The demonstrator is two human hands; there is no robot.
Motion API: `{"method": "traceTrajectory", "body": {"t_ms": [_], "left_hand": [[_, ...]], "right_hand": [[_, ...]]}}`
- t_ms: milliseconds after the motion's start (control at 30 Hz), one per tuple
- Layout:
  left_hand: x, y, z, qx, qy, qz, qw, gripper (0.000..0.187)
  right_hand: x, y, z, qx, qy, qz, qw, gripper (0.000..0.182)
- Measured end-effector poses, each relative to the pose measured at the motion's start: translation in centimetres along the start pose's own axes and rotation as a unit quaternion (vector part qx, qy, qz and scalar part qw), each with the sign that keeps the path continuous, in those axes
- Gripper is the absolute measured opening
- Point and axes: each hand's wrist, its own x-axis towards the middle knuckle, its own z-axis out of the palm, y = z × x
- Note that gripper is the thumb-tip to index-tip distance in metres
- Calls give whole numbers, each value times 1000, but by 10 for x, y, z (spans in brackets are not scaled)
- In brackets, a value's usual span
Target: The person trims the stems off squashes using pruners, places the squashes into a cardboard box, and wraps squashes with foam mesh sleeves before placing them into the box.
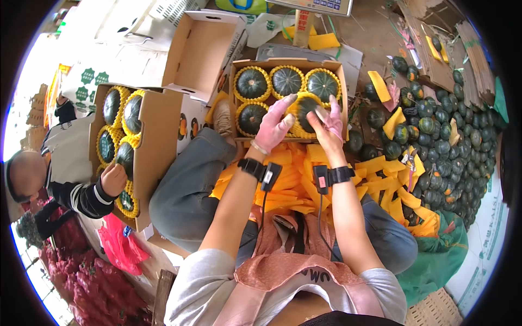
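A cardboard box (pixel 288 61) in front of me holds several dark green squashes, each ringed by a yellow foam net. My left hand (pixel 273 124), in a pink fingerless-looking covering, is at the left side of the lower middle squash (pixel 305 113), its fingers apart along the yellow net. On the right side of that same squash, my right hand (pixel 328 124) has its thumb on the green skin and its fingers bent around the edge. The squash sits between both hands. Flat yellow foam nets (pixel 293 182) lie heaped between my legs.
At the left, another person's hand (pixel 113 180) touches a squash in a second box (pixel 157 141). An open carton (pixel 204 51) stands behind it. A large pile of loose squashes (pixel 446 141) covers the ground at the right. A green sack (pixel 440 261) lies lower right.
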Motion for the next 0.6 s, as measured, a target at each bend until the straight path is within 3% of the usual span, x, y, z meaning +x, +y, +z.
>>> {"method": "traceTrajectory", "body": {"t_ms": [67, 100, 133, 167, 233, 267, 300, 333, 367, 433, 500, 600], "left_hand": [[3, 33, 20, -117, -8, 7, 993, 47], [5, 41, 30, -135, -12, 21, 991, 43], [9, 47, 36, -191, 4, -31, 981, 41], [14, 50, 40, -244, 20, -82, 966, 38], [16, 4, 45, 66, 31, -121, 990, 37], [22, 11, 49, 250, 4, -159, 955, 40], [26, 18, 53, 425, -21, -196, 884, 44], [30, 16, 55, 472, -70, -219, 851, 54], [33, 22, 56, 506, -114, -231, 823, 58], [37, 22, 61, 543, -157, -244, 788, 63], [33, 12, 62, 533, -171, -253, 789, 71], [28, 6, 57, 512, -138, -234, 815, 66]], "right_hand": [[1, -1, -10, 34, -35, -78, 996, 98], [-2, -13, -19, 38, -43, -72, 996, 99], [4, -6, -27, 126, -48, -45, 990, 99], [12, -5, -38, 65, -24, -57, 996, 100], [30, 14, -59, -136, 21, -169, 976, 96], [38, 12, -65, -64, -27, -121, 990, 90], [40, 12, -66, 62, -94, -31, 993, 84], [42, -8, -66, -213, -124, -87, 965, 83], [44, -27, -65, -470, -141, -135, 861, 83], [52, -29, -56, -480, -261, -110, 831, 84], [61, -33, -49, -373, -351, -21, 858, 80], [75, -21, -52, -347, -369, 24, 862, 79]]}}
